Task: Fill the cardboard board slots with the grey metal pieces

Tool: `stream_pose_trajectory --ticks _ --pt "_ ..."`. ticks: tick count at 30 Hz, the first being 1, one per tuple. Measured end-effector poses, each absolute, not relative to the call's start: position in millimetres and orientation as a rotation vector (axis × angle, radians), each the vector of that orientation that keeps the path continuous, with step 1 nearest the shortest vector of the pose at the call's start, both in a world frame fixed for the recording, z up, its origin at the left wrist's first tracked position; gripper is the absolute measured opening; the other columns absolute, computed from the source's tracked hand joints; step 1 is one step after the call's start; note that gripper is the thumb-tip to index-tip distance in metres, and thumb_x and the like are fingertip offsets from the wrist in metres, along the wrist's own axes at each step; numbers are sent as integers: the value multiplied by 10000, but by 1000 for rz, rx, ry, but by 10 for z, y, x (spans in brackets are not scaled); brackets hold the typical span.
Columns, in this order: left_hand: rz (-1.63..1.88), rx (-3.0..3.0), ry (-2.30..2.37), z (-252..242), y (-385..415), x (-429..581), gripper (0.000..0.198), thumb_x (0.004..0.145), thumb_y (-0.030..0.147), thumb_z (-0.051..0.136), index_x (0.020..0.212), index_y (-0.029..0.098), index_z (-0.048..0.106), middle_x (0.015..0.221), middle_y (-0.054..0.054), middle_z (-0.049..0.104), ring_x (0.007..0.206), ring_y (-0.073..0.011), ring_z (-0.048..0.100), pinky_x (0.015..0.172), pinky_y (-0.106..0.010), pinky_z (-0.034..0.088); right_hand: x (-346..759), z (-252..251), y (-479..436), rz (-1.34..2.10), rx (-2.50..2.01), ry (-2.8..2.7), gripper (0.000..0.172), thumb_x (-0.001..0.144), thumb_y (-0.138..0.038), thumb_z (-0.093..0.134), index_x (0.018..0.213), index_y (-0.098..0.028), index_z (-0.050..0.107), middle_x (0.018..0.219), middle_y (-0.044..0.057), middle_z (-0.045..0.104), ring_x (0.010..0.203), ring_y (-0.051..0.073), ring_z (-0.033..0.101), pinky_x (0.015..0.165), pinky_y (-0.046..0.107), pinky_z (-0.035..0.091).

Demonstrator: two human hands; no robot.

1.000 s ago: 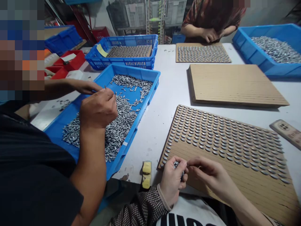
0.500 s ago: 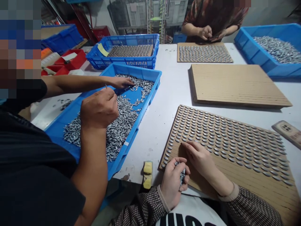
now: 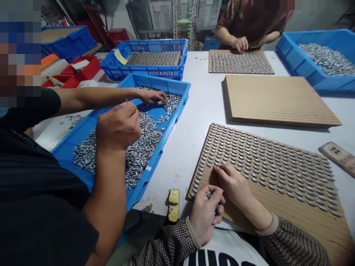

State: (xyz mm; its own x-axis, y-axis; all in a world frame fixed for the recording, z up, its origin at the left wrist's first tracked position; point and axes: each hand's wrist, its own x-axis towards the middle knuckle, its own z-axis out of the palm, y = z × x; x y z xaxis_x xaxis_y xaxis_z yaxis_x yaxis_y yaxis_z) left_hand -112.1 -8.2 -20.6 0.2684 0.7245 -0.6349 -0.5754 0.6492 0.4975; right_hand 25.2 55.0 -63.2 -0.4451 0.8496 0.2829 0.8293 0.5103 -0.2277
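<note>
My left hand (image 3: 203,218) is curled around a small bunch of silver seed-shaped metal pieces (image 3: 215,208), mostly hidden by my fingers. It is just above the near edge of a slotted corrugated cardboard sheet (image 3: 302,229). Rows of the same pieces (image 3: 263,171) stand in the sheet's slots, overlapping like scales. My right hand (image 3: 233,186) rests on the sheet with its fingers drawn together at the lower left end of those rows. Whether those fingertips hold a piece is hidden. The lower rows of the sheet show bare cardboard.
A co-worker's hands (image 3: 118,127) work over a blue plastic tray (image 3: 166,85) heaped with loose pieces on my left. Yellow sponges (image 3: 173,205) lie near the table's edge. Another person works at a filled sheet (image 3: 241,62) opposite. Further blue crates and a spare cardboard sheet (image 3: 280,99) stand around.
My right hand has moved from beside my left hand up and left onto the sheet, beside the rows. The co-worker's far hand has reached further across the tray.
</note>
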Motion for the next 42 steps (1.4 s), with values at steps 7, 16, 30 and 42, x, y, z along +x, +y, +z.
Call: stream_pose_trajectory --ticks 7,16,30,42 --pt "901 132 966 -160 -81 -1138 252 832 387 583 946 165 551 770 3 518 512 -39 420 367 -164 135 255 -616 571 144 -1397 -2395 294 887 -67 450 1104 -165 623 1028 109 633 901 208 605 708 274 497" --pt "904 159 997 -166 -95 -1137 323 792 357 645 1035 181 528 800 7 536 532 -41 447 371 -146 156 391 -187 255 954 -1405 -1905 194 939 -325 518 1038 -212 641 895 51 661 735 157 624 596 255 504" --pt "906 252 1055 -173 -97 -1009 382 767 509 673 837 186 482 654 35 518 488 -43 413 357 -143 161 453 -25 16 1142 -1399 -1892 208 926 -356 526 995 -214 662 818 48 647 676 141 612 503 214 487" --pt "866 231 1025 -200 -52 -975 388 752 517 670 882 189 509 741 34 517 496 -31 414 360 -151 137 534 -87 81 1194 -1362 -1748 201 926 -327 521 979 -207 674 874 53 702 788 170 670 689 258 540"
